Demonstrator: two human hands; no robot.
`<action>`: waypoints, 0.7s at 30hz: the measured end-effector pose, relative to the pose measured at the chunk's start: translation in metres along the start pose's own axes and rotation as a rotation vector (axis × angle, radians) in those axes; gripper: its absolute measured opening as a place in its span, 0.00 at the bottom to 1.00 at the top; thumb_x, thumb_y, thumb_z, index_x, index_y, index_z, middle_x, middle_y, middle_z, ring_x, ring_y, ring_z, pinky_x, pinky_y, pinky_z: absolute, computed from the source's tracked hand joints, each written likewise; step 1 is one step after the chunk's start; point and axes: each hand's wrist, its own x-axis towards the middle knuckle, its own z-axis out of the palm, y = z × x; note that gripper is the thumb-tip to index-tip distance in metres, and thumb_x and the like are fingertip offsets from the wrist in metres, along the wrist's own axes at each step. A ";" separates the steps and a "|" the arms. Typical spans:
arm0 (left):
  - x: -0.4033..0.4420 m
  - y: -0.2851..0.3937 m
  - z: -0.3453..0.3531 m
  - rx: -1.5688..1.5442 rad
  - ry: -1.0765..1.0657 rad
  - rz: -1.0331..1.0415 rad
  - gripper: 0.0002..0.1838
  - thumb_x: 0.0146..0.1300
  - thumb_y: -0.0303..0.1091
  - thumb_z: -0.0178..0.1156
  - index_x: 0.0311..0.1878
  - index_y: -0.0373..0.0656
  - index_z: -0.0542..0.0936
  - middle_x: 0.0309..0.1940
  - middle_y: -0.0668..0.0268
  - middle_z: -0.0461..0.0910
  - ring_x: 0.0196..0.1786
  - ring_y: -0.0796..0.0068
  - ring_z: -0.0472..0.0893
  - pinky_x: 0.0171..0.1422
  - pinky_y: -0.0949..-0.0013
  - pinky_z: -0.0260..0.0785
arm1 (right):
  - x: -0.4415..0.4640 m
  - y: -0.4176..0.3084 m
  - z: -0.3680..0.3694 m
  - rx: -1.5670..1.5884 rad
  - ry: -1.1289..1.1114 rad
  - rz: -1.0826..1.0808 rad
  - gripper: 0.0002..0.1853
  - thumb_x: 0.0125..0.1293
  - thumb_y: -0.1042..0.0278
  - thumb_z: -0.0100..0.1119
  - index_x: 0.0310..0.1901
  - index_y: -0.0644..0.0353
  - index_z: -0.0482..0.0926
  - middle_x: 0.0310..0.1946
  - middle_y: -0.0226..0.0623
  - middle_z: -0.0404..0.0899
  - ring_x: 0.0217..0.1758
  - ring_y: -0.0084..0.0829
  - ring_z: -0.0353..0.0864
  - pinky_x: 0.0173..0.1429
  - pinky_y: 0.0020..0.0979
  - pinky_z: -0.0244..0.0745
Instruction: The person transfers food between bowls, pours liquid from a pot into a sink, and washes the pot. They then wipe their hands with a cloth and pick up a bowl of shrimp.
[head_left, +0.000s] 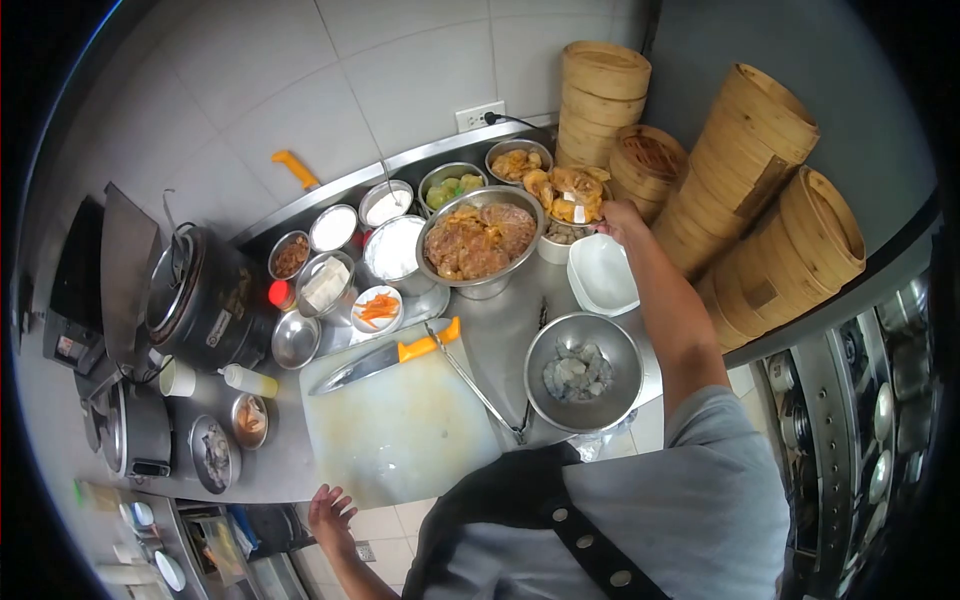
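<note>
My right hand [622,222] is at the back right of the counter, its fingers closed at the edge of a clear container of orange-brown food [572,195]. Below that hand stands a white square bowl [603,274]. A metal bowl of peeled shrimp [577,373] sits nearer my body. My left hand [332,508] hangs in front of the counter's edge with its fingers apart, holding nothing. Close to it lies a white cutting board [400,430], with an orange-handled knife [385,358] and metal tongs [475,388] on it.
Tall bamboo steamers [745,150] stand at the right. A large bowl of meat mix [480,243] and several small ingredient bowls line the back. A black cooker [225,300] and a squeeze bottle [248,381] are at the left.
</note>
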 end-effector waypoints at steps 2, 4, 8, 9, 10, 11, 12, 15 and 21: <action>0.002 -0.001 -0.004 0.011 0.015 -0.006 0.23 0.63 0.37 0.58 0.59 0.35 0.70 0.42 0.59 0.79 0.37 0.68 0.80 0.34 0.68 0.74 | 0.008 0.003 0.005 -0.026 0.061 0.051 0.11 0.63 0.78 0.47 0.44 0.70 0.76 0.30 0.47 0.81 0.23 0.35 0.83 0.18 0.25 0.73; 0.005 -0.004 -0.010 0.015 0.025 -0.006 0.24 0.63 0.37 0.58 0.59 0.35 0.70 0.42 0.59 0.80 0.37 0.67 0.80 0.34 0.67 0.74 | 0.024 0.013 0.005 -0.079 0.033 0.087 0.11 0.63 0.77 0.46 0.45 0.70 0.75 0.31 0.47 0.81 0.23 0.36 0.83 0.18 0.25 0.74; 0.006 -0.010 -0.015 0.016 0.032 -0.030 0.24 0.64 0.38 0.58 0.59 0.35 0.70 0.42 0.59 0.80 0.37 0.68 0.80 0.34 0.67 0.74 | 0.048 0.025 0.008 -0.206 0.029 0.096 0.09 0.62 0.75 0.50 0.40 0.69 0.77 0.28 0.45 0.80 0.21 0.35 0.81 0.21 0.26 0.74; 0.006 -0.010 -0.014 0.009 0.035 -0.038 0.24 0.64 0.39 0.59 0.59 0.35 0.71 0.42 0.60 0.80 0.37 0.68 0.80 0.34 0.67 0.74 | 0.060 0.029 0.008 -0.209 0.030 0.101 0.09 0.62 0.75 0.50 0.40 0.69 0.77 0.28 0.45 0.80 0.21 0.35 0.81 0.21 0.26 0.74; 0.006 -0.010 -0.013 0.000 0.036 -0.042 0.24 0.64 0.39 0.59 0.58 0.36 0.71 0.41 0.60 0.80 0.36 0.68 0.80 0.34 0.67 0.74 | 0.075 0.031 0.007 -0.280 0.033 0.116 0.11 0.63 0.75 0.48 0.45 0.69 0.75 0.30 0.47 0.80 0.21 0.36 0.82 0.19 0.27 0.75; 0.007 -0.011 -0.013 0.001 0.036 -0.044 0.24 0.64 0.39 0.59 0.58 0.36 0.71 0.41 0.60 0.80 0.36 0.68 0.80 0.34 0.67 0.74 | 0.089 0.033 0.006 -0.351 0.036 0.129 0.14 0.65 0.76 0.47 0.51 0.69 0.73 0.33 0.48 0.81 0.21 0.38 0.83 0.17 0.28 0.77; 0.008 -0.013 -0.013 0.012 0.033 -0.053 0.24 0.63 0.40 0.59 0.58 0.36 0.71 0.41 0.61 0.80 0.36 0.69 0.80 0.34 0.68 0.74 | 0.090 0.029 0.008 -0.353 0.036 0.130 0.14 0.65 0.76 0.47 0.51 0.69 0.73 0.33 0.48 0.81 0.21 0.38 0.83 0.17 0.28 0.77; 0.006 -0.014 -0.011 0.014 0.017 -0.058 0.24 0.63 0.40 0.60 0.58 0.36 0.71 0.41 0.61 0.80 0.36 0.69 0.80 0.34 0.69 0.73 | 0.091 0.023 0.026 -0.385 0.134 0.083 0.16 0.65 0.74 0.48 0.53 0.68 0.73 0.32 0.48 0.81 0.21 0.39 0.83 0.17 0.30 0.77; 0.000 -0.017 -0.007 0.047 0.012 -0.067 0.23 0.63 0.41 0.61 0.57 0.38 0.72 0.40 0.63 0.81 0.35 0.72 0.80 0.34 0.70 0.73 | 0.077 0.006 0.037 -0.282 0.230 0.040 0.12 0.64 0.66 0.52 0.45 0.62 0.78 0.39 0.42 0.81 0.27 0.35 0.82 0.24 0.31 0.78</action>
